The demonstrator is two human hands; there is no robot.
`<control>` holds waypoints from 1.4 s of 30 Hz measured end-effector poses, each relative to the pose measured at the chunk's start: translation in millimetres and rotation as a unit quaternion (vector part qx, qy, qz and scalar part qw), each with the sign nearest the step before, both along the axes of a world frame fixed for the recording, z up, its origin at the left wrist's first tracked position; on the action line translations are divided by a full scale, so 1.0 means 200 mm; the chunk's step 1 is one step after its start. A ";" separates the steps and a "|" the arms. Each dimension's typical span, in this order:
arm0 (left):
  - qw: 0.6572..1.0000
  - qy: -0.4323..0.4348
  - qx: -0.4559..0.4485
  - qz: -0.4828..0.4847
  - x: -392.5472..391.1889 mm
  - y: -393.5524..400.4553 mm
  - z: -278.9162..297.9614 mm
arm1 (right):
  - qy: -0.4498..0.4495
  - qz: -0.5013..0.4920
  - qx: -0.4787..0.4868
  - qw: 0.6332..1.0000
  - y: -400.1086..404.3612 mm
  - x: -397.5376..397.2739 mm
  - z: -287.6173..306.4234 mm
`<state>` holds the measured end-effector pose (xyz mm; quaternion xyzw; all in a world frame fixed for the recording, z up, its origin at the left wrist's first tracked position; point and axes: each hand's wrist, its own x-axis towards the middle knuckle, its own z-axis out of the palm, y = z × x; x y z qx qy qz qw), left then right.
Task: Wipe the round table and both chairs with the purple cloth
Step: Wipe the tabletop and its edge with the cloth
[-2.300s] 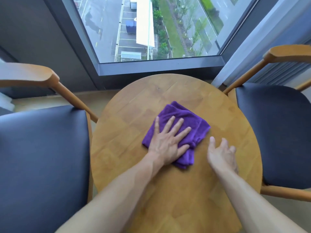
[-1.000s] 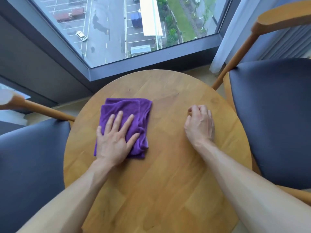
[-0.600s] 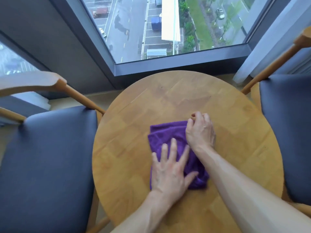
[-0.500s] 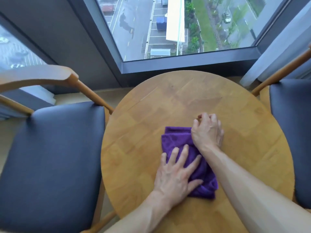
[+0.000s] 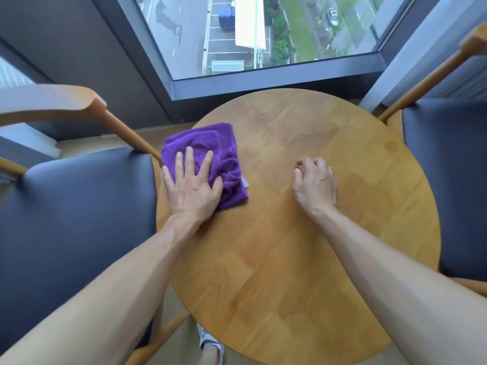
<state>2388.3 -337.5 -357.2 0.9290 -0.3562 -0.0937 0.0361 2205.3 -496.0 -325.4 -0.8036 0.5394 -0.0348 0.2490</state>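
Observation:
A folded purple cloth (image 5: 226, 164) lies at the left edge of the round wooden table (image 5: 290, 246). My left hand (image 5: 192, 185) presses flat on the cloth with straight, spread fingers. My right hand (image 5: 315, 184) rests on the bare tabletop near the middle, fingers curled under, holding nothing. One chair (image 5: 73, 219) with a dark seat and wooden arms stands left of the table. The other chair (image 5: 448, 180) stands to its right.
A large window (image 5: 250, 35) with a dark frame runs just beyond the table's far edge. A pale curtain (image 5: 411, 56) hangs at the right behind the right chair. My shoe (image 5: 210, 343) shows on the floor below the table's near edge.
My left hand has slid the cloth from the table's middle, beside my right hand, out to the left edge. The right hand stays fisted on the wood.

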 end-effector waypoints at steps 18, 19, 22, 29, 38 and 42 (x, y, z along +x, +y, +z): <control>0.989 0.007 0.008 -0.150 -0.70 -1.16 -0.04 | -0.045 -0.056 -0.008 0.997 -0.43 -0.67 0.02; 0.986 0.007 0.008 -0.164 -0.76 -1.20 -0.05 | -0.048 -0.064 -0.010 0.997 -0.45 -0.69 0.02; 0.978 0.005 0.012 -0.207 -0.96 -1.24 -0.04 | -0.049 -0.103 -0.003 0.994 -0.46 -0.77 0.02; 0.954 0.008 0.008 -0.299 -1.43 -0.96 -0.02 | -0.013 -0.206 0.016 0.978 -0.39 -0.93 0.04; 0.922 0.036 -0.010 -0.384 -1.50 -0.14 0.00 | 0.055 -0.271 0.003 0.961 0.14 -0.97 0.04; 0.920 0.016 0.002 -0.391 -1.35 0.30 0.02 | 0.055 -0.239 0.027 0.969 0.47 -0.89 0.07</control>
